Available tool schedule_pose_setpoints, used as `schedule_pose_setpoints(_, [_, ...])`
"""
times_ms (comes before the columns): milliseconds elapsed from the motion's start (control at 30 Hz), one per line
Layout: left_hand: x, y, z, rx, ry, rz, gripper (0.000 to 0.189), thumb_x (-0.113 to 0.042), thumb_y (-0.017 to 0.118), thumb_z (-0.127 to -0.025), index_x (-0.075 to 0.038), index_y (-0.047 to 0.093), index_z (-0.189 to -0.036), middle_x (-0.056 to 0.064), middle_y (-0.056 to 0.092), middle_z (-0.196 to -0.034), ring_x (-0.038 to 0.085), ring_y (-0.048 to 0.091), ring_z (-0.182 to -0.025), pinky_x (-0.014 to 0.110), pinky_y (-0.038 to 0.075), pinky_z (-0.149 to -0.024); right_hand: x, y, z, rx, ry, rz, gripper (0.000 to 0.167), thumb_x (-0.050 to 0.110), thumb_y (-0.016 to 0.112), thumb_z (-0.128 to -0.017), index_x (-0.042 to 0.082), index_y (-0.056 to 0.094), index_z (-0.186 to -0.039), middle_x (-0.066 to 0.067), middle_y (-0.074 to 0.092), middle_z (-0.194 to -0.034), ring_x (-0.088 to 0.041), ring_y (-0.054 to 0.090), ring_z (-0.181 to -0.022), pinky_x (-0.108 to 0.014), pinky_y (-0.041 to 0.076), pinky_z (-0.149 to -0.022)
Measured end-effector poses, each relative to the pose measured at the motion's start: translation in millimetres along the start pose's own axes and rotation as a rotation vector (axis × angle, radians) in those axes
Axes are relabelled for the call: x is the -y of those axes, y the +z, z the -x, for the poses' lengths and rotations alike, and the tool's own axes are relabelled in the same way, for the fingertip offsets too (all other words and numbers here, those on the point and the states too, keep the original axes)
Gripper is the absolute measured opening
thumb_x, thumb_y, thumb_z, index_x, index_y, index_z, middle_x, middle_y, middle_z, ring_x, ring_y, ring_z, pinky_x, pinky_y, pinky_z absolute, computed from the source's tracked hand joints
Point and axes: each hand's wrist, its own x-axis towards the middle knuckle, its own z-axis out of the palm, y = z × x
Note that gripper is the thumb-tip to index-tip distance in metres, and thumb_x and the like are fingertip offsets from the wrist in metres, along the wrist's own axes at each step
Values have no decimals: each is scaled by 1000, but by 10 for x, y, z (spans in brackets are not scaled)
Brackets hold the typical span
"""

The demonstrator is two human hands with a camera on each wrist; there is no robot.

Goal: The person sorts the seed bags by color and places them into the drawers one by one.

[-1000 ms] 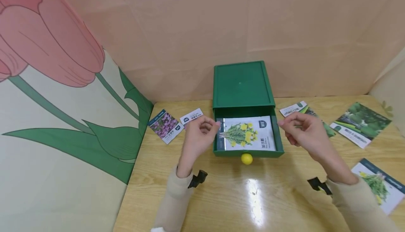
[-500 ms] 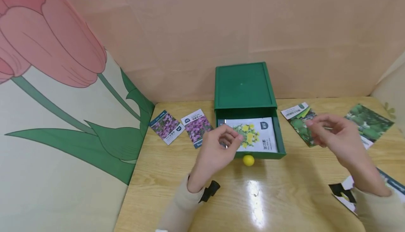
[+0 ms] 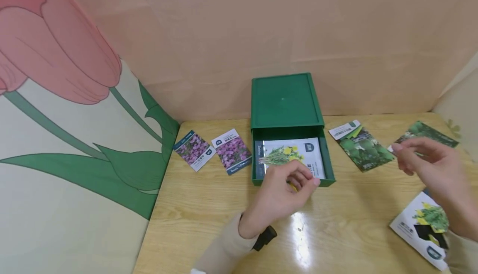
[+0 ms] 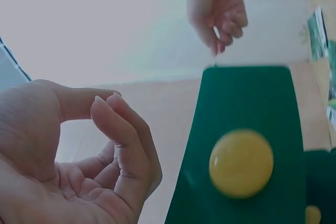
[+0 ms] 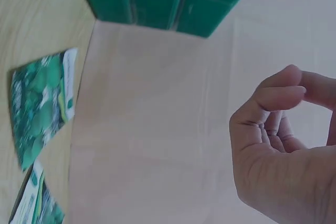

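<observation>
My left hand is in front of the pulled-out drawer of a green box, overlapping its near edge in the head view. Its thumb meets curled fingertips; nothing shows between them. Inside the drawer lies a seed packet picturing yellow flowers. The drawer's yellow knob shows in the left wrist view, right of that hand. My right hand is to the right, near a packet with green leaves. Thumb and fingers touch there too, with no object visible, as the right wrist view shows.
Two purple-flower packets lie left of the box. Farther right is another green packet, partly behind my right hand. A yellow-flower packet lies at the front right, partly covered by the right arm. A wall stands behind the wooden table.
Both hands have moved right from either side of the drawer, the left across the drawer towards its near right corner, the right beyond the leaf packet. The drawer stays pulled out.
</observation>
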Motion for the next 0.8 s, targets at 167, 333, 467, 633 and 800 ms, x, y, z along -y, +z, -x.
schedule_pose_setpoints(167, [-34, 152, 44, 72, 46, 32, 6, -17, 69, -106, -11, 70, -105, -5, 71, -90, -8, 62, -79, 19, 61, -70, -130, -168, 61, -31, 50, 58, 14, 10, 64, -107, 21, 73, -108, 19, 69, -79, -3, 59, -66, -18, 45, -56])
schedule_pose_setpoints(333, [-83, 340, 84, 159, 20, 67, 8, -17, 68, -106, -10, 69, -109, -6, 70, -93, -14, 59, -77, 15, 61, -72, -280, -321, 126, -96, 81, 62, 20, 11, 61, -109, 29, 71, -109, 28, 65, -86, 6, 60, -72, -11, 45, -60])
schedule_pose_setpoints(467, [-84, 487, 96, 219, -3, 75, 11, -19, 68, -107, -9, 68, -112, -7, 68, -93, -17, 58, -76, 13, 59, -71, -383, -398, 176, -145, 88, 115, 29, 12, 58, -111, 40, 63, -106, 34, 60, -88, 13, 57, -74, -8, 44, -60])
schedule_pose_setpoints(633, [16, 694, 93, 296, 17, 50, 14, -19, 67, -107, -10, 66, -117, -7, 69, -97, -21, 56, -76, 8, 57, -72, -534, -486, 200, -206, 75, 168, 37, 12, 56, -111, 47, 57, -102, 39, 55, -86, 20, 52, -72, -5, 43, -57])
schedule_pose_setpoints(800, [231, 948, 42, 307, -4, 2, 18, -22, 69, -106, -12, 65, -120, -10, 70, -101, -23, 56, -77, 5, 54, -73, -701, -581, 194, -223, 31, 253, 36, 17, 52, -113, 52, 51, -103, 42, 49, -90, 22, 47, -76, -3, 41, -57])
